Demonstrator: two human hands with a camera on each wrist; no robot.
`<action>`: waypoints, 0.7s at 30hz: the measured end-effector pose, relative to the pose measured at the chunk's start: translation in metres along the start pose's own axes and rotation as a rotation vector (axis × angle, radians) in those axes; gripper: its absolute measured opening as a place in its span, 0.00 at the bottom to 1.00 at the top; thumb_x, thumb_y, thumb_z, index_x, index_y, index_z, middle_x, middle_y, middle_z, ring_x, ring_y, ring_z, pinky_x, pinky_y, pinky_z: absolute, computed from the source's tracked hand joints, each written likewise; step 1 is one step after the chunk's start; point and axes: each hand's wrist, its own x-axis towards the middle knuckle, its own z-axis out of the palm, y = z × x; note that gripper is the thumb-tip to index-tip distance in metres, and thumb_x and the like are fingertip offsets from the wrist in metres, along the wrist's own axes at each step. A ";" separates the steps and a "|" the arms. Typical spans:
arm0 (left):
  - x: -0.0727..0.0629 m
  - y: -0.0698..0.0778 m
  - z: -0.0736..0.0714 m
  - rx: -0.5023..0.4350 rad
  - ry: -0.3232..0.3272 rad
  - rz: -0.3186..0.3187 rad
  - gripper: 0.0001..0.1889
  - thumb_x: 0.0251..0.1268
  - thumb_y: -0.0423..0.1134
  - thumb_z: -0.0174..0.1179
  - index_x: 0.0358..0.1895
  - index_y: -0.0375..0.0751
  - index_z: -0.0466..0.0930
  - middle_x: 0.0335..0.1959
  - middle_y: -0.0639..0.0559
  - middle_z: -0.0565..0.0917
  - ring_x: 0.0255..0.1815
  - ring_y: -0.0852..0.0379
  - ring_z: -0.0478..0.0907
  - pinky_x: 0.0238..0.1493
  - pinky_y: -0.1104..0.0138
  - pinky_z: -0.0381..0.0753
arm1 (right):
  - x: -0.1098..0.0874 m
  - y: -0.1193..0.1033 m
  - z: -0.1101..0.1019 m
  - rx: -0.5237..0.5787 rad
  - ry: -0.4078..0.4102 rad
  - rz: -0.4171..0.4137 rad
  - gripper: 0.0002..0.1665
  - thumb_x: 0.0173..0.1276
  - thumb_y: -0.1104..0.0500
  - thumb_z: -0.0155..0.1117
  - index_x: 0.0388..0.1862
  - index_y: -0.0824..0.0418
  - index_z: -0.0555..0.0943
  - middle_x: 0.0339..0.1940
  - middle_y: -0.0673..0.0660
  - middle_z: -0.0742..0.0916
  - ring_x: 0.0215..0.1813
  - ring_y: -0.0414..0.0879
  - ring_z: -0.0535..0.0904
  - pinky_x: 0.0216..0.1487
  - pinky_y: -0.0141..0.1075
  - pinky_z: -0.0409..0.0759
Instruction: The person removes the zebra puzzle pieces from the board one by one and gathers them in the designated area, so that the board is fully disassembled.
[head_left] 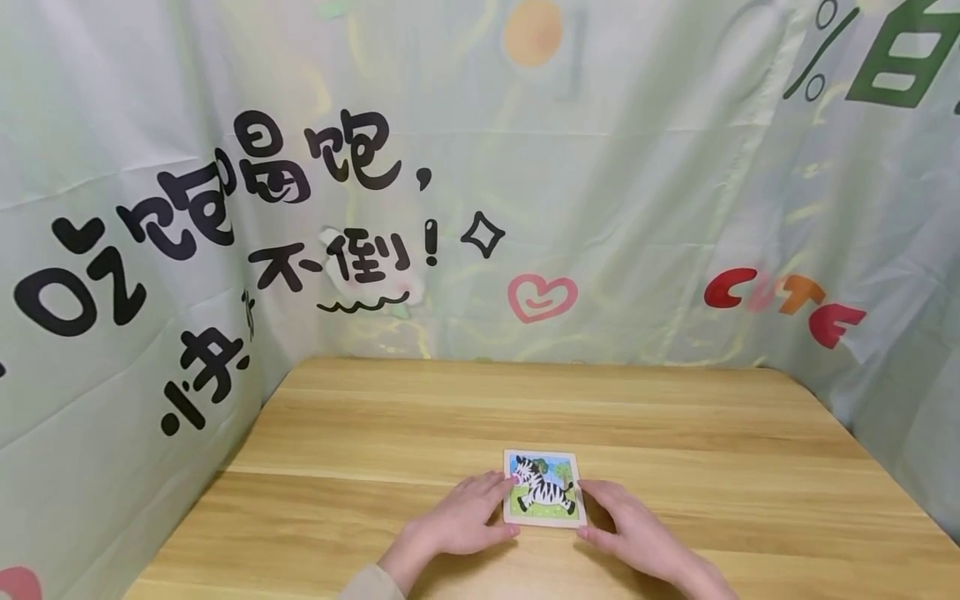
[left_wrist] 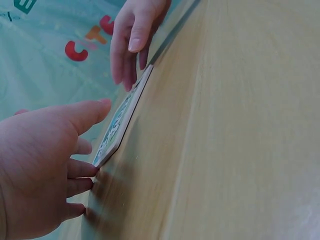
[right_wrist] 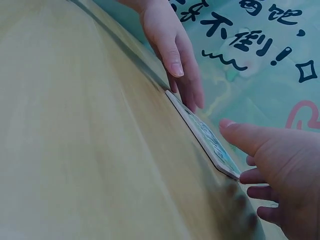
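Observation:
A small square zebra picture puzzle (head_left: 545, 490) with a pale wooden border lies flat on the wooden table. My left hand (head_left: 463, 514) is at its left side, fingertips by the edge and thumb near the lower left corner. On the other side, my right hand (head_left: 636, 532) has its fingers by the right edge and its thumb by the lower right corner. Both hands have loosely extended fingers, and neither grips the puzzle. In the left wrist view, the puzzle's edge (left_wrist: 131, 117) lies against the tabletop. The right wrist view shows the puzzle (right_wrist: 205, 137) between both hands.
The wooden table (head_left: 405, 417) spreads around the puzzle on all sides. Behind it and along both sides hangs a pale green printed curtain (head_left: 630, 208) with black lettering, a pink heart and colored letters.

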 end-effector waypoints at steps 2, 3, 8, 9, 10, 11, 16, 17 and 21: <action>-0.001 -0.001 -0.001 0.005 0.008 0.004 0.38 0.64 0.61 0.48 0.70 0.39 0.58 0.69 0.40 0.61 0.69 0.46 0.57 0.67 0.52 0.56 | 0.006 0.000 0.000 0.011 0.028 0.011 0.37 0.60 0.44 0.64 0.60 0.69 0.71 0.57 0.65 0.78 0.59 0.61 0.71 0.57 0.56 0.68; -0.002 -0.002 -0.001 0.014 0.013 0.009 0.38 0.64 0.61 0.48 0.70 0.39 0.58 0.69 0.40 0.60 0.69 0.46 0.57 0.67 0.52 0.57 | 0.010 0.000 0.000 0.019 0.042 0.015 0.37 0.60 0.46 0.65 0.60 0.69 0.71 0.57 0.65 0.78 0.59 0.62 0.71 0.58 0.56 0.68; -0.006 -0.001 -0.003 0.114 0.028 0.049 0.37 0.65 0.61 0.47 0.70 0.38 0.58 0.69 0.40 0.60 0.69 0.47 0.57 0.66 0.51 0.58 | 0.036 -0.002 -0.002 0.081 0.058 0.066 0.35 0.58 0.53 0.67 0.61 0.69 0.71 0.58 0.67 0.77 0.60 0.63 0.70 0.60 0.57 0.65; -0.007 -0.001 -0.003 0.142 0.023 0.057 0.38 0.65 0.61 0.47 0.70 0.39 0.57 0.69 0.41 0.60 0.69 0.47 0.56 0.66 0.51 0.57 | 0.041 -0.003 -0.002 0.099 0.051 0.074 0.34 0.58 0.54 0.68 0.61 0.69 0.71 0.58 0.67 0.77 0.60 0.63 0.69 0.60 0.57 0.65; -0.007 0.000 -0.003 0.170 0.019 0.067 0.38 0.65 0.62 0.46 0.70 0.39 0.57 0.70 0.41 0.59 0.70 0.46 0.56 0.66 0.51 0.57 | 0.047 -0.004 -0.002 0.117 0.040 0.083 0.34 0.58 0.55 0.68 0.60 0.69 0.71 0.58 0.66 0.76 0.61 0.63 0.69 0.61 0.57 0.64; -0.008 0.001 -0.002 0.201 0.013 0.077 0.38 0.65 0.62 0.45 0.70 0.40 0.57 0.70 0.42 0.58 0.70 0.47 0.55 0.67 0.51 0.56 | 0.053 -0.006 -0.002 0.136 0.030 0.090 0.33 0.58 0.56 0.68 0.60 0.68 0.72 0.58 0.66 0.76 0.61 0.63 0.69 0.61 0.58 0.64; -0.010 0.007 0.001 0.319 -0.007 0.122 0.38 0.64 0.64 0.43 0.70 0.44 0.57 0.72 0.45 0.55 0.71 0.47 0.54 0.67 0.51 0.56 | 0.077 -0.012 0.003 0.165 -0.026 0.080 0.29 0.57 0.60 0.68 0.57 0.67 0.75 0.57 0.65 0.77 0.60 0.63 0.70 0.60 0.58 0.64; -0.010 0.008 0.001 0.333 -0.012 0.125 0.38 0.64 0.65 0.43 0.70 0.45 0.57 0.72 0.45 0.55 0.71 0.47 0.53 0.67 0.52 0.56 | 0.080 -0.013 0.006 0.160 -0.033 0.074 0.28 0.56 0.60 0.68 0.56 0.67 0.75 0.56 0.65 0.78 0.59 0.62 0.70 0.60 0.58 0.65; -0.011 0.012 0.001 0.349 -0.040 0.127 0.37 0.63 0.65 0.44 0.71 0.47 0.57 0.72 0.45 0.55 0.71 0.48 0.53 0.67 0.53 0.56 | 0.091 -0.015 0.016 0.143 -0.054 0.043 0.26 0.56 0.60 0.68 0.54 0.68 0.77 0.52 0.64 0.80 0.55 0.61 0.73 0.57 0.57 0.68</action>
